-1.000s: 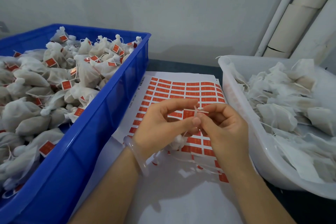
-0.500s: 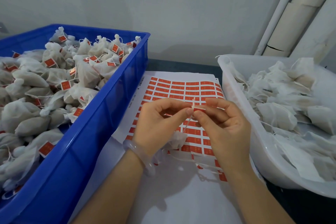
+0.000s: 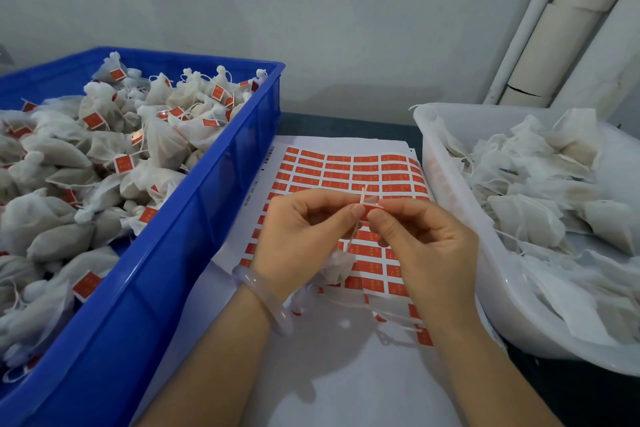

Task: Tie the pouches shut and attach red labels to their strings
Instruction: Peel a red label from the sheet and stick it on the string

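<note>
My left hand [image 3: 304, 236] and my right hand [image 3: 426, 243] meet above a sheet of red labels [image 3: 346, 173]. Between their thumbs and forefingers they pinch a red label [image 3: 371, 204] folded over a thin white string [image 3: 356, 222]. The string runs down to a small white pouch [image 3: 337, 263] that hangs under my left palm, mostly hidden by it. A pale bangle sits on my left wrist.
A blue crate [image 3: 221, 191] on the left holds several tied pouches with red labels. A white tub [image 3: 460, 239] on the right holds several untied pouches. Loose strings lie on the white paper [image 3: 346, 374] near my wrists. A grey wall and pipes stand behind.
The label stood flat and open between my fingertips a second ago. Now it is folded over the string, and my thumbs have closed together on it.
</note>
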Action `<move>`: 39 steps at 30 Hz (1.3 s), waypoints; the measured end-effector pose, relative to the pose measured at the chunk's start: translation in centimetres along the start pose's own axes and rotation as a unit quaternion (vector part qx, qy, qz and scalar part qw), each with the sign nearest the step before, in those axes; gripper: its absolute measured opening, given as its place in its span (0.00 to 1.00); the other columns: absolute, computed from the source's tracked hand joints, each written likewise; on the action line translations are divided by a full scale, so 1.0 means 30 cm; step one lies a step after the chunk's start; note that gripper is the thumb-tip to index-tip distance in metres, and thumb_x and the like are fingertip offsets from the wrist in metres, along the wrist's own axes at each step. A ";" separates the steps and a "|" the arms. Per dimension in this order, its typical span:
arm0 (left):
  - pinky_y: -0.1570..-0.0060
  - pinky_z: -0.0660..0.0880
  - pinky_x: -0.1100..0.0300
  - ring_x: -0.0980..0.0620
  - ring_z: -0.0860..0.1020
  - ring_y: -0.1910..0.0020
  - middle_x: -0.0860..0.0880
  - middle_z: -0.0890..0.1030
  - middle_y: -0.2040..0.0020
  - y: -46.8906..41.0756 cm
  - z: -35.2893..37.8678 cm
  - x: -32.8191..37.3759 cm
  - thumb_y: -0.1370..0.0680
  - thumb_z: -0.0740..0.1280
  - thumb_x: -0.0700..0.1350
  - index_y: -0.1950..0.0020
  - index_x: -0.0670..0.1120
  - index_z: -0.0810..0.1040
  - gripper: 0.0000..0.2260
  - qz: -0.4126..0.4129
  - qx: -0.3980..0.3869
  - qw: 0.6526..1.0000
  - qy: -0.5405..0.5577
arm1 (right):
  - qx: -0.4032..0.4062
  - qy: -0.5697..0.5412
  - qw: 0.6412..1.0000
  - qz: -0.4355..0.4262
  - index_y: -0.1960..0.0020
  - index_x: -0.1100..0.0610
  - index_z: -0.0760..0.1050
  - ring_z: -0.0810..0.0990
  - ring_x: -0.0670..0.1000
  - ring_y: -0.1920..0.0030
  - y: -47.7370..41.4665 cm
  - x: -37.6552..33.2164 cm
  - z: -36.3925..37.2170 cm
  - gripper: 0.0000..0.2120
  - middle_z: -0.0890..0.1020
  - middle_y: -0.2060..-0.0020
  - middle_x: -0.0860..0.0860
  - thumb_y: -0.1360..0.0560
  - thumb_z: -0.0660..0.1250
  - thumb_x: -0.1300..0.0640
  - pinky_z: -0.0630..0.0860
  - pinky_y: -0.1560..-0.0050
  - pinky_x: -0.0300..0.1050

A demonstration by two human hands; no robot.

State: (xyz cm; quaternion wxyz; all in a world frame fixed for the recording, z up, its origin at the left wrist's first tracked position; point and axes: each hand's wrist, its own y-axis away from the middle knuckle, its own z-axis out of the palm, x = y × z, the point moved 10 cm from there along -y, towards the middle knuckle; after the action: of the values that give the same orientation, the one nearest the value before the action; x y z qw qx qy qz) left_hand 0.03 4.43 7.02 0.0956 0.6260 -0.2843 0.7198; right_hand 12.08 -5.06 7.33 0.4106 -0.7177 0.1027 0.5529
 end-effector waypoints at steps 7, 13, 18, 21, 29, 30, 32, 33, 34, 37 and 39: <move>0.68 0.74 0.74 0.62 0.82 0.63 0.63 0.82 0.65 -0.003 0.008 -0.010 0.31 0.68 0.43 0.60 0.55 0.79 0.06 -0.003 -0.012 1.000 -0.006 | 0.003 -0.003 1.000 0.010 0.60 0.41 0.77 0.81 0.36 0.57 -0.002 0.009 -0.005 0.04 0.81 0.62 0.30 0.35 0.69 0.46 0.73 0.63 0.24; 0.68 0.74 0.73 0.61 0.82 0.63 0.63 0.82 0.65 -0.006 0.010 -0.013 0.29 0.69 0.41 0.60 0.55 0.79 0.07 -0.003 -0.017 1.000 -0.009 | 0.002 -0.005 1.000 0.009 0.60 0.42 0.77 0.81 0.36 0.57 -0.002 0.007 -0.003 0.04 0.81 0.62 0.31 0.35 0.69 0.47 0.73 0.64 0.24; 0.68 0.74 0.74 0.62 0.82 0.63 0.64 0.82 0.66 -0.004 0.006 -0.013 0.30 0.69 0.43 0.60 0.55 0.79 0.06 -0.006 -0.016 1.000 -0.010 | 0.005 -0.010 1.000 0.018 0.60 0.43 0.77 0.81 0.36 0.58 0.001 0.013 -0.004 0.04 0.81 0.63 0.31 0.35 0.69 0.47 0.73 0.64 0.25; 0.68 0.73 0.74 0.63 0.82 0.63 0.64 0.82 0.66 -0.003 0.007 -0.012 0.29 0.69 0.41 0.60 0.55 0.79 0.07 -0.004 -0.018 1.000 -0.014 | 0.004 -0.012 1.000 0.018 0.60 0.43 0.77 0.81 0.36 0.58 0.001 0.011 -0.003 0.04 0.81 0.63 0.31 0.35 0.69 0.47 0.73 0.64 0.24; 0.67 0.74 0.74 0.60 0.82 0.64 0.62 0.82 0.66 -0.002 0.018 0.001 0.28 0.69 0.40 0.61 0.56 0.79 0.09 0.021 -0.029 0.999 -0.033 | 0.007 -0.021 1.000 0.019 0.58 0.44 0.76 0.82 0.40 0.58 0.000 0.009 0.002 0.07 0.82 0.62 0.35 0.35 0.68 0.47 0.75 0.63 0.28; 0.67 0.74 0.74 0.60 0.82 0.63 0.62 0.82 0.65 -0.001 0.021 0.002 0.27 0.69 0.40 0.61 0.56 0.79 0.10 0.026 -0.032 0.998 -0.040 | 0.002 -0.015 1.000 0.016 0.58 0.43 0.76 0.82 0.40 0.57 0.001 0.007 0.005 0.06 0.82 0.61 0.34 0.35 0.68 0.47 0.75 0.63 0.28; 0.66 0.74 0.73 0.60 0.82 0.62 0.62 0.82 0.64 0.002 0.026 0.002 0.26 0.68 0.40 0.60 0.55 0.78 0.09 0.036 -0.036 0.997 -0.058 | -0.009 0.005 1.000 0.004 0.58 0.42 0.76 0.82 0.40 0.56 0.006 0.000 0.017 0.04 0.82 0.60 0.33 0.33 0.67 0.48 0.76 0.60 0.28; 0.65 0.74 0.73 0.60 0.81 0.62 0.61 0.82 0.63 0.003 0.027 0.002 0.26 0.68 0.40 0.59 0.55 0.78 0.09 0.043 -0.034 0.996 -0.070 | -0.014 0.009 1.000 0.000 0.58 0.43 0.76 0.82 0.40 0.56 0.009 -0.002 0.025 0.03 0.81 0.60 0.33 0.32 0.66 0.48 0.76 0.59 0.29; 0.64 0.74 0.73 0.60 0.81 0.61 0.61 0.81 0.61 0.004 0.027 0.004 0.26 0.68 0.40 0.59 0.55 0.77 0.09 0.051 -0.031 0.995 -0.082 | -0.018 0.009 1.000 -0.001 0.58 0.43 0.76 0.81 0.40 0.56 0.012 -0.003 0.030 0.03 0.81 0.60 0.33 0.32 0.66 0.49 0.76 0.59 0.29; 0.63 0.74 0.74 0.62 0.80 0.59 0.64 0.81 0.61 0.004 0.023 0.009 0.25 0.67 0.41 0.58 0.57 0.76 0.09 0.066 -0.023 0.992 -0.106 | -0.017 0.004 1.000 0.015 0.58 0.44 0.76 0.81 0.38 0.56 0.011 0.006 0.032 0.04 0.81 0.61 0.32 0.33 0.66 0.48 0.75 0.61 0.27; 0.63 0.74 0.74 0.62 0.80 0.59 0.64 0.80 0.61 0.003 0.021 0.010 0.26 0.67 0.42 0.58 0.57 0.76 0.09 0.071 -0.021 0.992 -0.105 | -0.018 -0.006 0.999 0.027 0.58 0.44 0.77 0.81 0.38 0.56 0.008 0.013 0.028 0.06 0.81 0.60 0.32 0.34 0.66 0.46 0.74 0.61 0.26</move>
State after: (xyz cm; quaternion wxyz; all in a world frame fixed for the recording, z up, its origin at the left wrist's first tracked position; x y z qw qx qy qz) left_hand 0.46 3.96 7.32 0.0274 0.6746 -0.3514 0.6486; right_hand 11.47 -4.51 6.82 0.3827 -0.7188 0.1100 0.5698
